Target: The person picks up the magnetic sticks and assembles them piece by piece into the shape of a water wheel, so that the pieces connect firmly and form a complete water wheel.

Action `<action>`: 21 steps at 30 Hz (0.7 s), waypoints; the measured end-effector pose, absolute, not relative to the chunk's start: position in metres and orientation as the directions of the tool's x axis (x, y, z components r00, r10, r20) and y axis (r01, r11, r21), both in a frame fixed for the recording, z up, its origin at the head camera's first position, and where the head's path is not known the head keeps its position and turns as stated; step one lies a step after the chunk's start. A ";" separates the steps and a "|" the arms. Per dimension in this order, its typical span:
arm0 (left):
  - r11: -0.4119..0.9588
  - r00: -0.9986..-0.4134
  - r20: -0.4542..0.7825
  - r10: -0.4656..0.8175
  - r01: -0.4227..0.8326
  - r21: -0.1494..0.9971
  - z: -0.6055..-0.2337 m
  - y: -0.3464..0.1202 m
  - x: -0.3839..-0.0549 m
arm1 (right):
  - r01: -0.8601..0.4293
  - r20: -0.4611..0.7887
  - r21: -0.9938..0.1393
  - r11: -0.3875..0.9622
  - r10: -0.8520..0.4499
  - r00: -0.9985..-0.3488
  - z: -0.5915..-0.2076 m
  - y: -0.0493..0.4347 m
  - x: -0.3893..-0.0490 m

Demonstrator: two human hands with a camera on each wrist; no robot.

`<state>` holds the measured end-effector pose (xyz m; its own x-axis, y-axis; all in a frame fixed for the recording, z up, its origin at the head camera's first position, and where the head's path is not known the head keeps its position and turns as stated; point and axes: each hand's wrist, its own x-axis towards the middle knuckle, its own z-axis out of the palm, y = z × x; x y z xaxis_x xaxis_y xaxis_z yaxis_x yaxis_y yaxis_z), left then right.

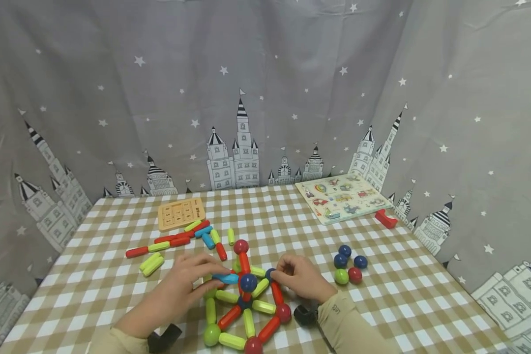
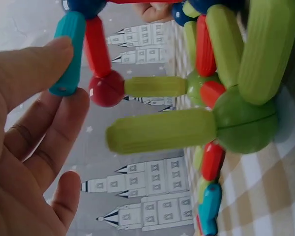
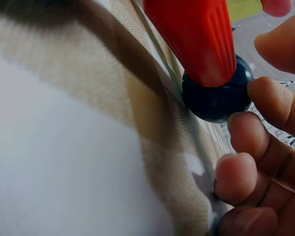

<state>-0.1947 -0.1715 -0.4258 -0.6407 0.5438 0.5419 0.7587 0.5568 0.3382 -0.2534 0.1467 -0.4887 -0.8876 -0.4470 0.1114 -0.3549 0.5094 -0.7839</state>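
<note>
In the head view my left hand [image 1: 183, 275] pinches a light blue rod [image 1: 225, 279] between thumb and fingers. The rod's far end meets a dark blue ball [image 2: 86, 6] high on a structure of rods and balls, as the left wrist view shows. My right hand [image 1: 303, 276] has its fingers curled at another dark blue ball [image 3: 219, 96], fingertips against its side. A red rod [image 3: 199, 44] joins that ball. The structure has a base of yellow-green rods [image 1: 232, 340], red rods [image 1: 269, 329], a green ball [image 1: 211, 335] and red balls [image 1: 283, 313]; a red ball [image 1: 241, 247] tops an upright rod.
Loose rods [image 1: 159, 246] lie left of the structure, near a wooden number board [image 1: 181, 214]. Several loose balls [image 1: 355, 275] sit to the right. A picture puzzle board [image 1: 342, 197] and a red block [image 1: 386, 219] lie at the back right of the checked tablecloth [image 1: 93, 255].
</note>
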 end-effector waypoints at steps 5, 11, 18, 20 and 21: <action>0.560 -0.663 0.537 0.523 0.741 0.370 -0.434 -0.169 -0.195 | -0.353 0.121 -0.787 0.507 -0.433 -0.893 -0.492 0.145 -0.254; 0.606 -0.728 0.475 0.495 0.681 0.412 -0.438 -0.171 -0.194 | -0.349 0.138 -0.782 0.517 -0.402 -0.905 -0.494 0.145 -0.254; 0.626 -0.761 0.440 0.477 0.646 0.437 -0.438 -0.171 -0.194 | -0.371 0.129 -0.777 0.508 -0.449 -0.884 -0.493 0.145 -0.255; 0.628 -0.756 0.456 0.471 0.650 0.429 -0.439 -0.171 -0.193 | -0.382 0.133 -0.777 0.500 -0.463 -0.877 -0.493 0.146 -0.254; 0.633 -0.753 0.469 0.461 0.650 0.421 -0.439 -0.171 -0.191 | -0.382 0.133 -0.779 0.497 -0.465 -0.875 -0.493 0.146 -0.253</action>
